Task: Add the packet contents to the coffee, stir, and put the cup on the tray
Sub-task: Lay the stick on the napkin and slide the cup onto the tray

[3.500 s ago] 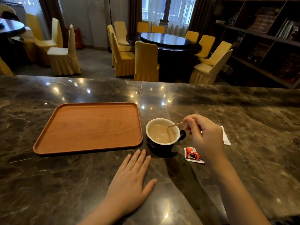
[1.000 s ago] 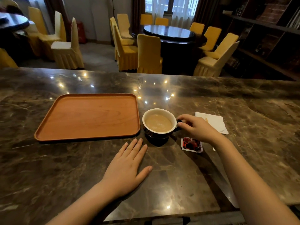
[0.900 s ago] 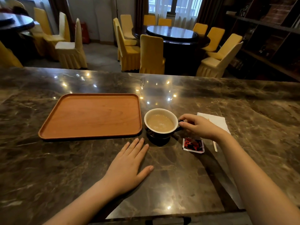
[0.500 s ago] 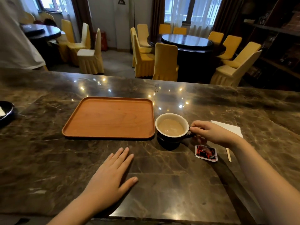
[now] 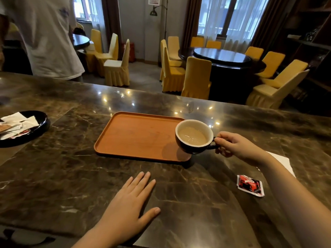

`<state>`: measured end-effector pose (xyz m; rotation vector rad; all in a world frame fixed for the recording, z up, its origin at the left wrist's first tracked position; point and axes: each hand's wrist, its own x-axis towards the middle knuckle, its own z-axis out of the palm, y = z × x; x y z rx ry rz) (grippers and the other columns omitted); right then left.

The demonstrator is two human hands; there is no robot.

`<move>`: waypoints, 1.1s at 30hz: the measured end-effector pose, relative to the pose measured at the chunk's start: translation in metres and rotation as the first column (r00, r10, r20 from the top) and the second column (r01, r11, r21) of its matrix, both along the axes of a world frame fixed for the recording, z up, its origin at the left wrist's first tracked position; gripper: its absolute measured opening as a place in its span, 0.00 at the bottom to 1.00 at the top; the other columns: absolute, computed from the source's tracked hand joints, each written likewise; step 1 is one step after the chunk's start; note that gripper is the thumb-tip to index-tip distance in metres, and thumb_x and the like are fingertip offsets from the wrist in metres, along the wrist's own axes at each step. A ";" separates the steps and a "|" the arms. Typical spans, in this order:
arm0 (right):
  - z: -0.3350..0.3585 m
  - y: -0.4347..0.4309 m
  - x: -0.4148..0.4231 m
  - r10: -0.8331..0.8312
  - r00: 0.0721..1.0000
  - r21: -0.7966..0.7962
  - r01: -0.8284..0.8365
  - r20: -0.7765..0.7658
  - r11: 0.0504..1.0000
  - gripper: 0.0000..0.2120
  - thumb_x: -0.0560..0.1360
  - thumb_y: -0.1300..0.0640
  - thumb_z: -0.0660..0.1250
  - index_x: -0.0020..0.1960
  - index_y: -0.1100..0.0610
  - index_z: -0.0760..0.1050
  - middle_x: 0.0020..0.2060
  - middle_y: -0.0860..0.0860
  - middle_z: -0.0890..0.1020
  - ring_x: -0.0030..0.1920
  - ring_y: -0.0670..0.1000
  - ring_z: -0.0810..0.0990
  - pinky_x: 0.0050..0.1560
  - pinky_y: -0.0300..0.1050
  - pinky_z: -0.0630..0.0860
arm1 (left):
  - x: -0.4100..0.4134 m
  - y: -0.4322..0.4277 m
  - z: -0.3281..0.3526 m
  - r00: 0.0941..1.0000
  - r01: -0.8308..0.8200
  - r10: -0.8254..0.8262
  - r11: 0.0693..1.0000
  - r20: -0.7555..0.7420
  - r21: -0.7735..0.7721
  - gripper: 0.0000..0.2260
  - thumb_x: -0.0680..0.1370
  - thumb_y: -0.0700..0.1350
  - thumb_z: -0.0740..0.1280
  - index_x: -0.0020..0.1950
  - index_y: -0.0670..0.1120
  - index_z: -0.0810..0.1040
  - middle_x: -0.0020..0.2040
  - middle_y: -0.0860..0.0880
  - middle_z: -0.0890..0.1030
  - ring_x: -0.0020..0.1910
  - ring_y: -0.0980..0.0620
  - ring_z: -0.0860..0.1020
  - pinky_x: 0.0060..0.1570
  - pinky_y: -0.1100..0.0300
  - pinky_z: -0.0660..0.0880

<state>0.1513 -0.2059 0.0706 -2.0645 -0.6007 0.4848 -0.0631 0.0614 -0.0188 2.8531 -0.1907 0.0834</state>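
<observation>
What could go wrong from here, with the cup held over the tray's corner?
1. The coffee cup is full nearly to the rim and is held only by its handle in the right hand; a tilt or jolt could slosh coffee out.
2. It hangs over the wooden tray's right near corner; lowered here, its base may catch the raised lip and tip.

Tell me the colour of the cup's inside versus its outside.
The cup is cream-white inside and glossy black outside, seen in the head view.
</observation>
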 end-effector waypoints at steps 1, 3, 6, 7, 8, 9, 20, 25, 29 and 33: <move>0.000 0.008 0.001 0.006 1.000 0.014 -0.006 0.007 1.000 0.10 0.77 0.53 0.60 0.46 0.59 0.75 0.32 0.54 0.79 0.32 0.49 0.73 0.32 0.38 0.72 | -0.001 0.004 0.000 1.000 -0.010 0.010 1.000 -0.003 -0.008 0.34 0.68 0.74 0.41 0.67 0.59 0.35 0.70 0.59 0.36 0.65 0.64 0.29 0.64 0.60 0.29; 0.000 0.027 0.005 0.012 1.000 0.033 -0.013 0.029 0.999 0.10 0.77 0.53 0.60 0.47 0.60 0.75 0.32 0.54 0.79 0.30 0.47 0.74 0.31 0.36 0.72 | -0.003 0.011 0.001 1.000 -0.014 0.014 1.000 -0.005 -0.026 0.33 0.69 0.73 0.42 0.68 0.60 0.36 0.70 0.60 0.36 0.65 0.64 0.29 0.64 0.63 0.29; -0.002 0.056 0.013 0.019 0.999 0.033 -0.021 0.050 0.999 0.10 0.77 0.52 0.60 0.47 0.58 0.75 0.33 0.54 0.78 0.29 0.43 0.74 0.31 0.35 0.72 | -0.006 0.013 0.003 0.999 -0.019 0.019 1.000 0.033 -0.011 0.33 0.72 0.72 0.46 0.71 0.58 0.44 0.72 0.57 0.43 0.69 0.60 0.37 0.65 0.64 0.32; -0.003 0.065 0.015 0.023 0.998 0.032 -0.025 0.051 0.999 0.10 0.77 0.51 0.60 0.46 0.57 0.75 0.33 0.54 0.77 0.29 0.43 0.74 0.31 0.35 0.72 | -0.007 0.012 0.004 0.999 -0.022 0.021 0.999 0.039 0.025 0.32 0.73 0.71 0.48 0.72 0.56 0.51 0.73 0.55 0.51 0.71 0.56 0.45 0.65 0.63 0.37; -0.005 0.075 0.018 0.026 0.998 0.031 -0.028 0.050 0.999 0.10 0.77 0.51 0.60 0.46 0.57 0.75 0.33 0.54 0.77 0.29 0.43 0.74 0.31 0.35 0.73 | -0.008 0.010 0.006 0.999 -0.031 0.029 0.998 0.035 0.058 0.31 0.74 0.70 0.49 0.71 0.53 0.59 0.72 0.53 0.59 0.70 0.53 0.54 0.64 0.62 0.43; -0.008 0.084 0.020 0.027 0.998 0.030 -0.029 0.049 0.999 0.10 0.77 0.51 0.60 0.47 0.57 0.75 0.33 0.54 0.77 0.29 0.43 0.74 0.31 0.35 0.73 | -0.008 0.009 0.008 0.998 -0.039 0.035 0.995 0.046 0.090 0.30 0.74 0.69 0.50 0.69 0.52 0.65 0.70 0.51 0.65 0.68 0.52 0.60 0.63 0.61 0.47; -0.031 0.150 0.033 0.075 0.997 0.000 -0.075 0.009 0.997 0.13 0.77 0.51 0.60 0.46 0.61 0.73 0.32 0.52 0.78 0.28 0.42 0.75 0.30 0.34 0.72 | -0.005 0.011 0.007 1.000 -0.020 0.022 0.989 -0.009 0.148 0.29 0.74 0.68 0.50 0.65 0.52 0.72 0.65 0.53 0.72 0.64 0.54 0.68 0.62 0.59 0.48; -0.035 0.162 0.035 0.080 0.996 -0.003 -0.080 0.039 0.997 0.10 0.78 0.51 0.59 0.40 0.53 0.72 0.33 0.50 0.78 0.30 0.43 0.76 0.31 0.35 0.73 | -0.004 0.012 0.004 1.000 -0.013 0.015 0.990 -0.014 0.143 0.29 0.73 0.68 0.50 0.64 0.52 0.72 0.65 0.52 0.72 0.64 0.53 0.68 0.63 0.59 0.48; -0.039 0.167 0.038 0.068 0.997 -0.016 -0.068 0.036 0.998 0.10 0.77 0.50 0.59 0.41 0.52 0.73 0.33 0.50 0.79 0.32 0.45 0.77 0.32 0.35 0.73 | -0.004 0.014 0.002 1.000 0.000 0.003 0.989 -0.022 0.147 0.30 0.74 0.68 0.49 0.65 0.51 0.72 0.65 0.52 0.72 0.65 0.52 0.68 0.64 0.59 0.48; -0.041 0.168 0.041 0.047 0.999 -0.001 -0.047 -0.001 0.999 0.10 0.77 0.50 0.60 0.41 0.53 0.73 0.33 0.51 0.79 0.31 0.46 0.79 0.31 0.35 0.76 | -0.003 0.014 0.000 0.999 0.001 0.003 0.992 -0.033 0.123 0.29 0.74 0.68 0.49 0.65 0.51 0.72 0.65 0.52 0.73 0.64 0.52 0.68 0.64 0.59 0.48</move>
